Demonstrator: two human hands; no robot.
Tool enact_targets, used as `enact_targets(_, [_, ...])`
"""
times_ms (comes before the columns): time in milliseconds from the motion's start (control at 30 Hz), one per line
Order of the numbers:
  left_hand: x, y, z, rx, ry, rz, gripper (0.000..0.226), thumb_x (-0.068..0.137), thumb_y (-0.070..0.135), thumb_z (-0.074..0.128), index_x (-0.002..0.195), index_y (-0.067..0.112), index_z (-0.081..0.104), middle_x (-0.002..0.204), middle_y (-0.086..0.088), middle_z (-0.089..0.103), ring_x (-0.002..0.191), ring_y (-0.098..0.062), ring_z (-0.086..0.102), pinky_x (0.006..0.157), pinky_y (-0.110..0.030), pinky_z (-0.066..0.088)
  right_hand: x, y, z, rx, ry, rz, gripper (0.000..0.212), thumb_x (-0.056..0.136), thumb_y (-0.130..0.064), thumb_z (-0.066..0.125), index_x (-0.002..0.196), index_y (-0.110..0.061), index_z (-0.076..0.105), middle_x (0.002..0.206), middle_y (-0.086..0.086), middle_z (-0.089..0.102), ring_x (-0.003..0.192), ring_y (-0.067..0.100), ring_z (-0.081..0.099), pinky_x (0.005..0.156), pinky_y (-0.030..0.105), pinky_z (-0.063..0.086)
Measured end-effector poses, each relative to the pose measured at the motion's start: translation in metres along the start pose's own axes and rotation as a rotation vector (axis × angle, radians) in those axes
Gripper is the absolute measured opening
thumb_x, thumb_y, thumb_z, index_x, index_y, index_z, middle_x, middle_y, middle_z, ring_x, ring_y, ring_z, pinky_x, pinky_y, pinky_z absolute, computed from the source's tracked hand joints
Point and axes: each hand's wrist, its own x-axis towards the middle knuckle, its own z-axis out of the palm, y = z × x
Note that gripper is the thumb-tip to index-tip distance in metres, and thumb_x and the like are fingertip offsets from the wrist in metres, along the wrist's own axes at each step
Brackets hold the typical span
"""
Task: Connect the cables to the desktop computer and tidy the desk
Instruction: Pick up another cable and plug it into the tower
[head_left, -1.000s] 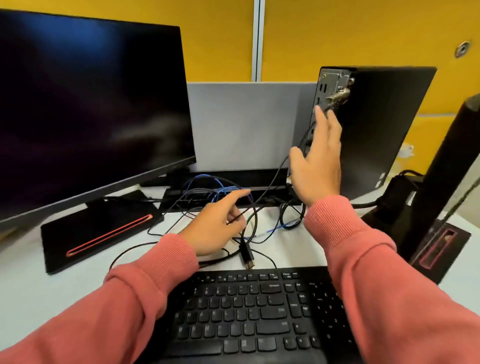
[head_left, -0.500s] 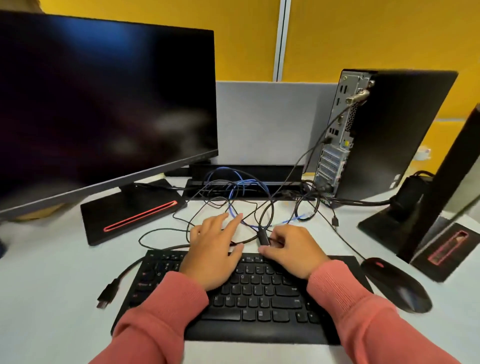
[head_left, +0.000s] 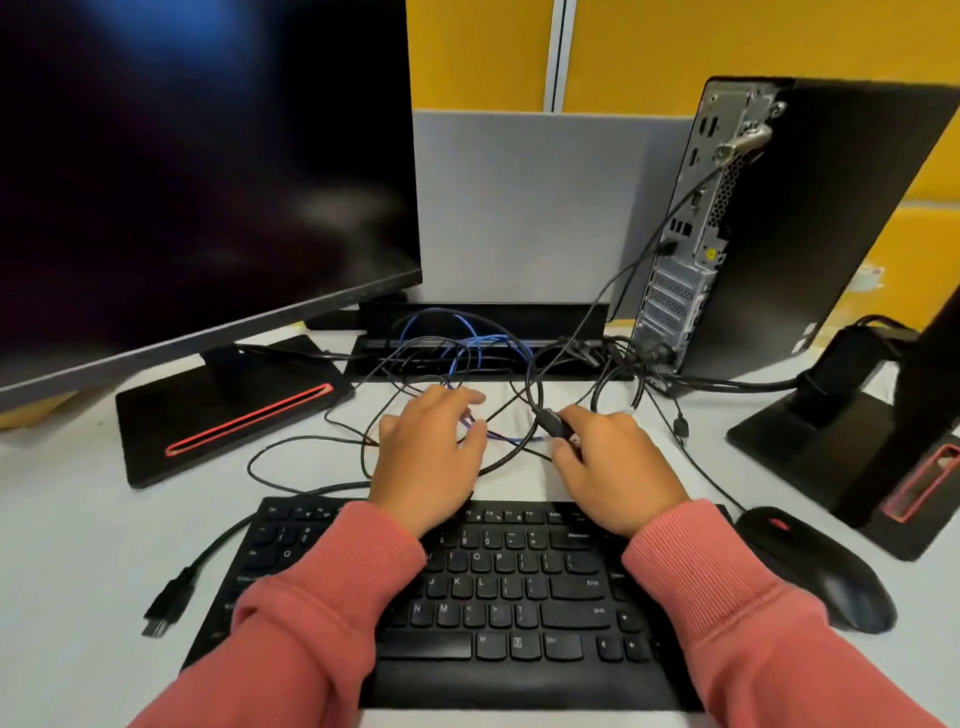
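The black desktop tower (head_left: 810, 228) stands at the back right, its port side turned towards me, with thin black cables plugged into it. A tangle of black and blue cables (head_left: 467, 364) lies on the white desk between the tower and the keyboard (head_left: 488, 597). My right hand (head_left: 608, 467) pinches a black cable plug (head_left: 556, 423) just behind the keyboard. My left hand (head_left: 431, 457) rests with relaxed fingers on the loose cables beside it. Another loose black plug (head_left: 166, 603) lies at the keyboard's left.
A large dark monitor (head_left: 197, 171) on a black base (head_left: 228, 410) fills the left. A black mouse (head_left: 821, 566) lies right of the keyboard, in front of a second monitor stand (head_left: 872, 447). A grey partition (head_left: 530, 208) closes the back.
My right hand came down from the tower's back panel to the desk and took hold of the cable plug. My left hand slid forward onto the cable tangle. The view tilted downward.
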Motion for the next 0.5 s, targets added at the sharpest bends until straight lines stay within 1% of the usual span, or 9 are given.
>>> enact_targets(67, [0.021, 0.010, 0.008, -0.026, -0.007, -0.019, 0.036, 0.103, 0.031, 0.050, 0.138, 0.031, 0.058, 0.134, 0.008, 0.056, 0.129, -0.015, 0.046, 0.112, -0.040, 0.028, 0.007, 0.004, 0.001, 0.017, 0.024, 0.004, 0.019, 0.099, -0.032, 0.046, 0.101, -0.021, 0.062, 0.080, 0.001, 0.060, 0.078, 0.023, 0.058, 0.068, 0.036, 0.051])
enact_targets(133, [0.039, 0.021, 0.016, -0.170, -0.099, -0.039, 0.037, 0.104, 0.028, 0.050, 0.140, 0.029, 0.058, 0.136, 0.006, 0.061, 0.130, -0.015, 0.050, 0.114, -0.041, 0.035, 0.013, 0.010, 0.003, 0.158, 0.096, 0.016, 0.017, 0.098, -0.028, 0.051, 0.099, -0.023, 0.066, 0.074, -0.003, 0.061, 0.070, 0.015, 0.057, 0.061, 0.029, 0.044])
enact_targets(167, [0.043, 0.026, 0.020, -0.289, -0.144, -0.052, 0.034, 0.104, 0.027, 0.050, 0.136, 0.030, 0.061, 0.127, 0.005, 0.068, 0.120, -0.014, 0.060, 0.108, -0.039, 0.043, 0.013, 0.012, 0.005, 0.250, 0.141, 0.023, 0.014, 0.098, -0.026, 0.054, 0.096, -0.024, 0.067, 0.069, -0.007, 0.060, 0.065, 0.009, 0.054, 0.058, 0.024, 0.039])
enact_targets(200, [0.046, 0.032, 0.024, -0.411, -0.171, -0.060, 0.030, 0.104, 0.024, 0.050, 0.130, 0.030, 0.065, 0.110, 0.003, 0.075, 0.103, -0.012, 0.068, 0.097, -0.035, 0.051, 0.015, 0.015, 0.006, 0.327, 0.189, 0.025, 0.011, 0.097, -0.023, 0.057, 0.093, -0.024, 0.068, 0.064, -0.010, 0.058, 0.061, 0.006, 0.053, 0.055, 0.018, 0.036])
enact_targets(267, [0.043, 0.034, 0.029, -0.578, -0.134, -0.069, 0.027, 0.105, 0.019, 0.049, 0.121, 0.030, 0.068, 0.082, -0.005, 0.074, 0.072, -0.014, 0.070, 0.076, -0.032, 0.056, 0.014, 0.022, 0.007, 0.446, 0.296, 0.032, 0.011, 0.097, -0.021, 0.060, 0.089, -0.025, 0.066, 0.059, -0.010, 0.056, 0.058, 0.005, 0.052, 0.053, 0.015, 0.035])
enact_targets(300, [0.041, 0.033, 0.031, -0.625, -0.108, -0.081, 0.028, 0.106, 0.019, 0.047, 0.120, 0.030, 0.069, 0.075, -0.007, 0.072, 0.062, -0.016, 0.068, 0.069, -0.034, 0.057, 0.014, 0.026, 0.007, 0.499, 0.348, 0.044, 0.012, 0.098, -0.021, 0.060, 0.089, -0.026, 0.066, 0.060, -0.008, 0.057, 0.058, 0.005, 0.052, 0.053, 0.015, 0.036])
enact_targets(367, [0.037, 0.029, 0.030, -0.668, -0.087, -0.114, 0.031, 0.107, 0.017, 0.046, 0.122, 0.032, 0.069, 0.069, -0.009, 0.071, 0.052, -0.015, 0.063, 0.056, -0.031, 0.054, 0.017, 0.033, 0.005, 0.604, 0.420, 0.081, 0.013, 0.098, -0.021, 0.059, 0.089, -0.028, 0.066, 0.065, -0.005, 0.059, 0.060, 0.007, 0.052, 0.055, 0.017, 0.039])
enact_targets(433, [0.035, 0.027, 0.027, -0.614, -0.077, -0.102, 0.032, 0.106, 0.014, 0.050, 0.125, 0.034, 0.066, 0.068, -0.010, 0.072, 0.045, -0.010, 0.060, 0.048, -0.023, 0.049, 0.022, 0.038, 0.004, 0.735, 0.471, 0.115, 0.015, 0.098, -0.021, 0.059, 0.091, -0.030, 0.068, 0.068, -0.006, 0.057, 0.064, 0.010, 0.053, 0.060, 0.022, 0.045])
enact_targets(500, [0.033, 0.027, 0.026, -0.519, -0.078, -0.048, 0.032, 0.103, 0.018, 0.058, 0.127, 0.038, 0.065, 0.068, -0.003, 0.071, 0.042, -0.009, 0.057, 0.047, -0.018, 0.047, 0.024, 0.040, 0.005, 0.853, 0.508, 0.136, 0.015, 0.099, -0.021, 0.058, 0.094, -0.030, 0.069, 0.069, -0.008, 0.054, 0.066, 0.012, 0.052, 0.065, 0.030, 0.049])
